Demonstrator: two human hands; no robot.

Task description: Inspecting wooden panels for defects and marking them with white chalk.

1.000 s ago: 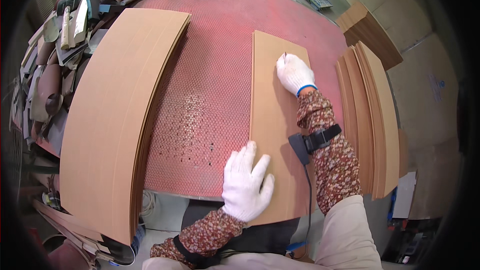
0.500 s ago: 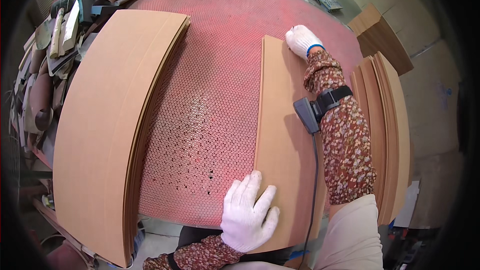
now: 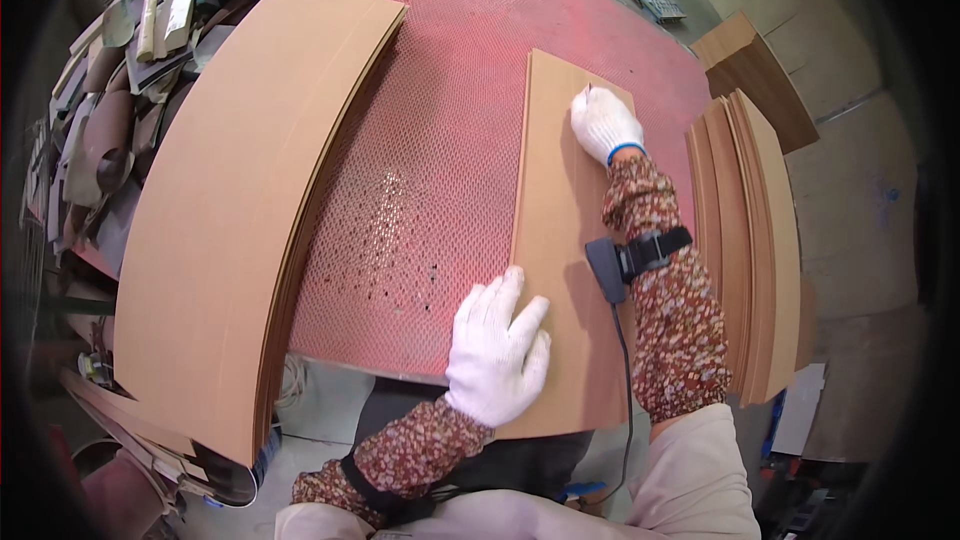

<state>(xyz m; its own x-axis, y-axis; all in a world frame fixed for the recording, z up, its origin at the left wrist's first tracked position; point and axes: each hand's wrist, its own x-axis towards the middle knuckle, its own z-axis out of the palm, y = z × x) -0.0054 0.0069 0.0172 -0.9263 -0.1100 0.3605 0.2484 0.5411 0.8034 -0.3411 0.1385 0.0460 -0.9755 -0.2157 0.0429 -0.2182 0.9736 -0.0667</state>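
Note:
A long light-brown wooden board [image 3: 560, 190] lies lengthwise in front of me on the table, its near end reaching past the table's front edge. My left hand [image 3: 497, 350], in a white knit glove, rests on its near left edge with the fingers stretched out. Toward the far end of the board, my gloved right hand [image 3: 606, 125] is closed in a fist against the surface. A tiny dark tip shows at its fingers; what it belongs to is too small to make out.
The table carries a red perforated mat [image 3: 450, 90]. A stack of wide boards [image 3: 230, 200] stands at the left, and narrower boards [image 3: 745, 230] stand at the right. Beyond the left stack is a heap of scraps and tools [image 3: 120, 110]. A cable [image 3: 625, 370] hangs from my right wrist strap.
My right hand has come nearer from the board's far end, onto its surface. The left hand stays on the edge. The whole view has shifted slightly.

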